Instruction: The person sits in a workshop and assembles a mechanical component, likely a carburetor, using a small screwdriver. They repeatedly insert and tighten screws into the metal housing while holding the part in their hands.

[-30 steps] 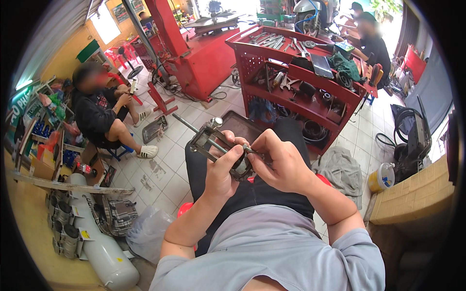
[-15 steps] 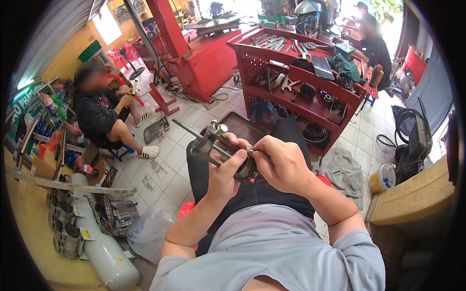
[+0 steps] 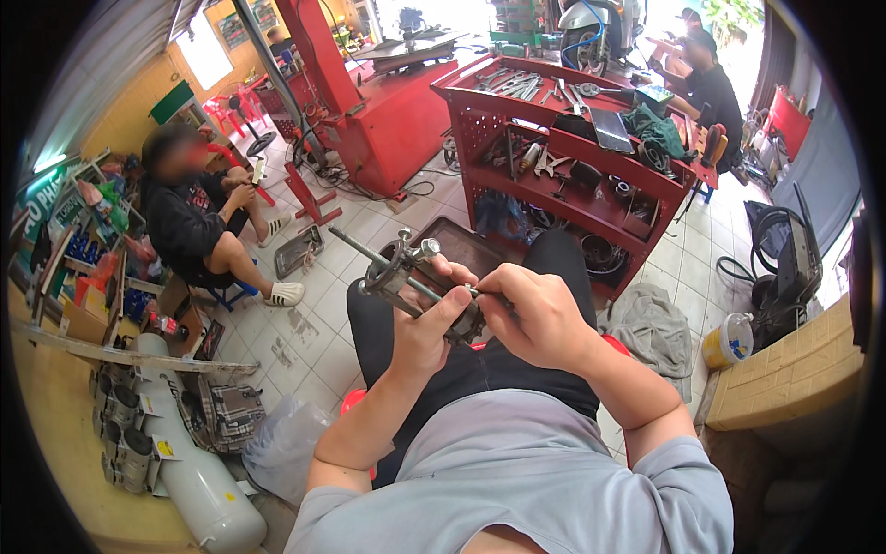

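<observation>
Above my lap, my left hand is closed around a dark metal bracket assembly, its thumb pressing along the side. A long bare metal rod runs through this assembly and sticks out toward the far left. Round lugs with a bright cylindrical end stand up on its far side. Thumb and forefinger of my right hand pinch a small shiny metal piece close to my left fingertips. My fingers cover most of that piece, so its exact kind is unclear.
Beyond my knees lies a dark metal tray. A red tool cart with wrenches stands ahead right. At left a person sits on a low stool near another tray. A grey cloth and white bucket are at right.
My right fingers have closed in slightly over the small metal piece, hiding more of it. The bracket assembly has tilted a little; my left hand keeps its hold.
</observation>
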`<state>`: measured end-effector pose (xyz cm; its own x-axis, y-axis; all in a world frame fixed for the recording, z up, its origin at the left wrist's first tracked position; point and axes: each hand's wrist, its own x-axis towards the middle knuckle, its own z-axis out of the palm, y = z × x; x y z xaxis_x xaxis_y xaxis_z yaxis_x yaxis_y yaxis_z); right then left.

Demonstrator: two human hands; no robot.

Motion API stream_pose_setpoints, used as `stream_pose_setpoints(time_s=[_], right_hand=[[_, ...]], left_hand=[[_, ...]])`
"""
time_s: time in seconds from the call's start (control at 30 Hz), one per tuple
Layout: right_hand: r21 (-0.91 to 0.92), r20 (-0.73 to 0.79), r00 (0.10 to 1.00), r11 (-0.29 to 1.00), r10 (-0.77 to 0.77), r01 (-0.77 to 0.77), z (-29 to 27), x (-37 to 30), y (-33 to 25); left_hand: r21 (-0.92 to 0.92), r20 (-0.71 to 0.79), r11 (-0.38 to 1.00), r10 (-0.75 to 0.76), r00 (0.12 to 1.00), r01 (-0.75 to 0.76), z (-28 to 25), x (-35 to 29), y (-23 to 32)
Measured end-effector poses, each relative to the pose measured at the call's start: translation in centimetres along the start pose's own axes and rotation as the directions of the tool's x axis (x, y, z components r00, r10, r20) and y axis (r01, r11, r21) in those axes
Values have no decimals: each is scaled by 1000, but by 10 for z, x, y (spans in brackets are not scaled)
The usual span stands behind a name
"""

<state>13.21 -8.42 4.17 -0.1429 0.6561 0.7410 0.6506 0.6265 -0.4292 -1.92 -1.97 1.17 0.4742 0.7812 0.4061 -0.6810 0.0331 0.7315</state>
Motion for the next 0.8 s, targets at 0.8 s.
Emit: stream_pose_setpoints(time_s=[0.8], right_hand=[[279,63,985,945,161,-172,-13,0,-7]], left_hand=[[12,-37,998,54,998,-54,-3,5,-2]])
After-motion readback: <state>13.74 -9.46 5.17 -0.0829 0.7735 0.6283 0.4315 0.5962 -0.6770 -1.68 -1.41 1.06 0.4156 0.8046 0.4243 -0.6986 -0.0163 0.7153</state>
